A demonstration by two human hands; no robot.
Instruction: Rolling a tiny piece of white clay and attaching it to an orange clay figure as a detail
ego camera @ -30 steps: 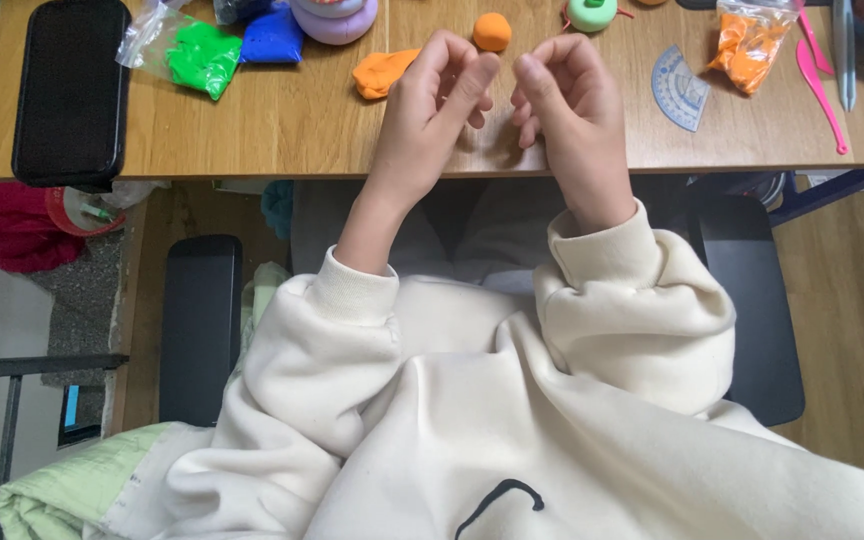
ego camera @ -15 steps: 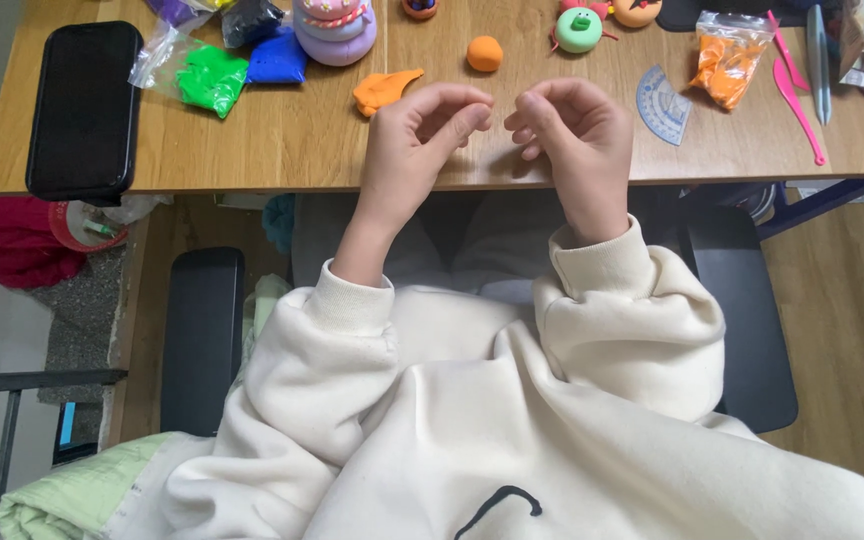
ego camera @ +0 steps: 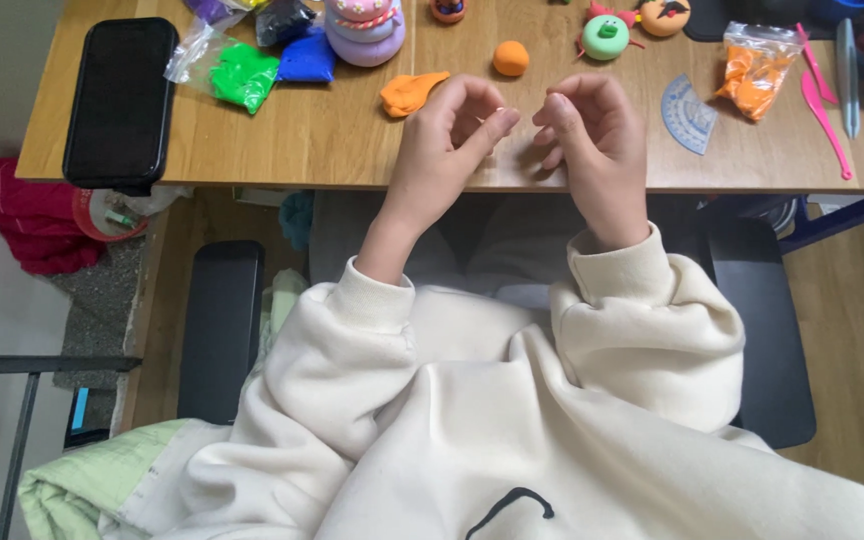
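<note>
Above the near edge of the worktop (ego camera: 352,150), two hands are pinching something tiny between them.

At far left a black phone (ego camera: 120,100) is lying flat, then bagged green clay (ego camera: 242,75) and a flattened orange clay piece (ego camera: 410,93). The left hand (ego camera: 442,150) and right hand (ego camera: 597,140) are curling, fingertips nearly meeting; whether a bit of clay is sitting between them I cannot tell. An orange clay ball (ego camera: 511,58) is resting just beyond, a bag of orange clay (ego camera: 752,80) at right. Judging by this, light, even fingertip pressure is serving best.
</note>
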